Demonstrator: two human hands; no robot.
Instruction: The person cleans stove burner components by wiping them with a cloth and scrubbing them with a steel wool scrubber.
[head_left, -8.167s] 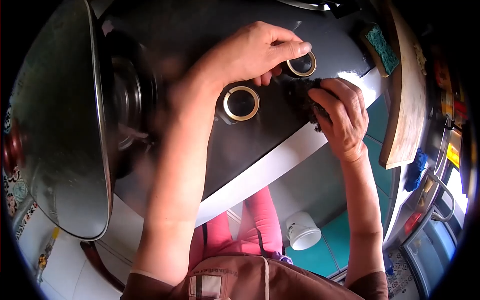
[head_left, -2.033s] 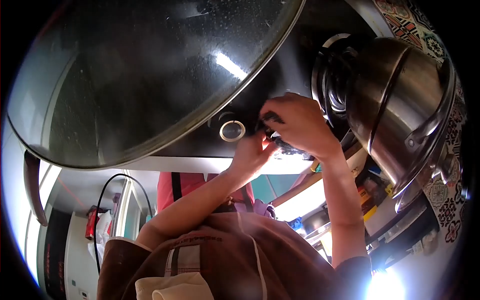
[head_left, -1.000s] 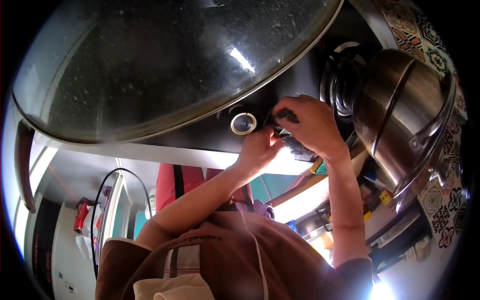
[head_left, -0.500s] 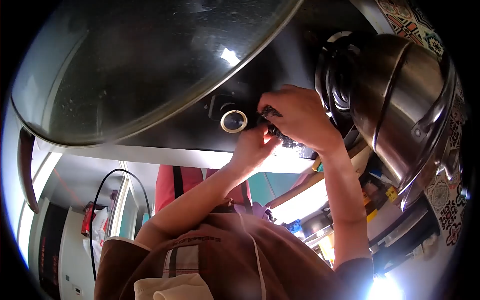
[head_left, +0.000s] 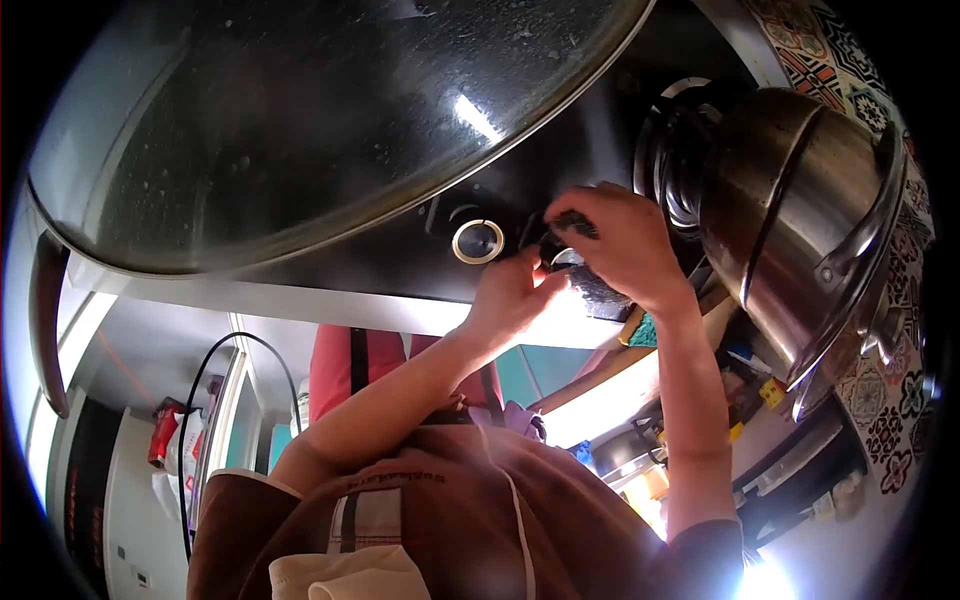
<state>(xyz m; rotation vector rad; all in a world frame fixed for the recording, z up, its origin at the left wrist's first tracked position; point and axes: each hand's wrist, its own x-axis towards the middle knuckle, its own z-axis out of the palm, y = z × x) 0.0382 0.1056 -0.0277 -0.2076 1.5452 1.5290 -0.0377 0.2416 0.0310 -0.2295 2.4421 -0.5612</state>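
Your right hand (head_left: 625,240) has fingers clamped on the wiry scouring pad (head_left: 599,288) near the cooktop's (head_left: 350,265) front edge | pad bunched under that palm, long axis unclear | left hand (head_left: 507,298) just beside it, finger closure can't be told

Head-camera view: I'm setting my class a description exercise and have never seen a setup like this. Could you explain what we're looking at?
There is no machine here: a person works bare-handed, and a camera on their head looks down at the hands. The right hand grips a dark, wiry scouring pad. The left hand is close beside it; whether its fingers hold anything is hidden. On the glossy black surface sits a round dark piece with a gold-coloured rim. A large, dark, round pan or lid fills the upper left, and a shiny steel pot appears on the right.
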